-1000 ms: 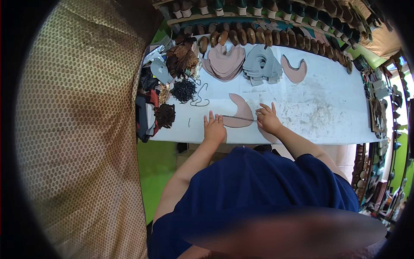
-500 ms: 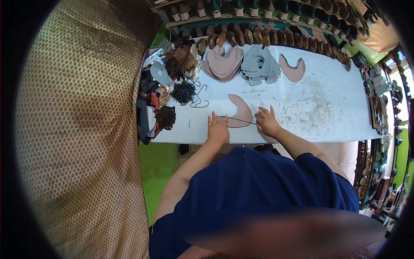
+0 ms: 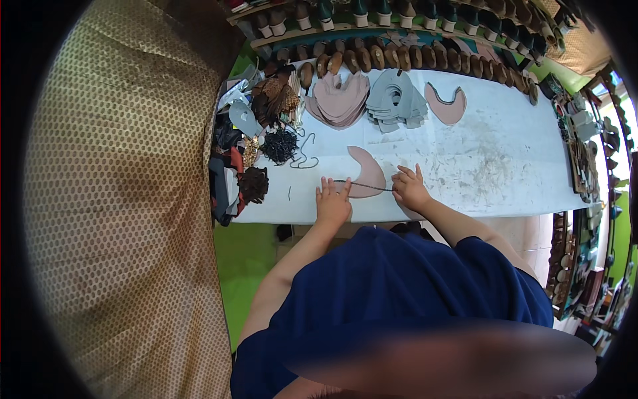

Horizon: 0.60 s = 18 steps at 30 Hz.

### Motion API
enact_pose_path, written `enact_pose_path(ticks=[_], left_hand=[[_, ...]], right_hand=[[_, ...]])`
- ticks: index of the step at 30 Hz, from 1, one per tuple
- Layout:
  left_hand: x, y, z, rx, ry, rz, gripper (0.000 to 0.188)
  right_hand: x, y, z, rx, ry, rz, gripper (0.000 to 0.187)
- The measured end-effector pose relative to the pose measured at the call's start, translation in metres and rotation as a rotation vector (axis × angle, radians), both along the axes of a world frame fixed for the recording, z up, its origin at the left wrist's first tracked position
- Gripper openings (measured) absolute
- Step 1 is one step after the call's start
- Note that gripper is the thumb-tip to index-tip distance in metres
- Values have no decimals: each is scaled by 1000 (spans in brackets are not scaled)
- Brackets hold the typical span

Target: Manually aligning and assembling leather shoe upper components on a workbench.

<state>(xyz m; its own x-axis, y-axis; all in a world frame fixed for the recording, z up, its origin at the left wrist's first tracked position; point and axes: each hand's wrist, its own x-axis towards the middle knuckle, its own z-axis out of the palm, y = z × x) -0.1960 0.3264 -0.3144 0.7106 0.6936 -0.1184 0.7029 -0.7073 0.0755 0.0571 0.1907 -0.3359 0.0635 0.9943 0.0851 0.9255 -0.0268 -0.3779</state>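
A crescent-shaped dusty-pink shoe-upper piece (image 3: 369,175) lies on the white table between my hands. Across its lower part runs a thin dark braided cord (image 3: 372,187), stretched nearly straight. My left hand (image 3: 333,203) rests flat over the piece's left end, fingers spread, with fingertips against the cord. At the cord's other end, my right hand (image 3: 411,190) pinches it between thumb and finger, the other fingers raised. A similar pink piece (image 3: 448,113) farther back has dark trim along its inner curve.
Stacks of pink pieces (image 3: 337,103) and grey pieces (image 3: 396,106) lie toward the back. A tangle of dark cords (image 3: 280,145), loose strands (image 3: 306,156) and brown scraps (image 3: 253,184) fill the left side. Shoe lasts (image 3: 377,57) line the far edge. A patterned curtain (image 3: 133,199) hangs at left.
The view has shifted slightly. Both hands keep nearly the same pose, and the cord is still stretched between them.
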Motion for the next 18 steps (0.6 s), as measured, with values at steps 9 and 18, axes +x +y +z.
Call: enact_pose_path(ticks=[9,18], left_hand=[[-20,17,-4,36,-4,219,77],[-6,16,-17,-123,-78,-190,78]], right_hand=[[4,-7,-1,-20,67,-116,10],[8,-13,-10,0,168,-231,10]])
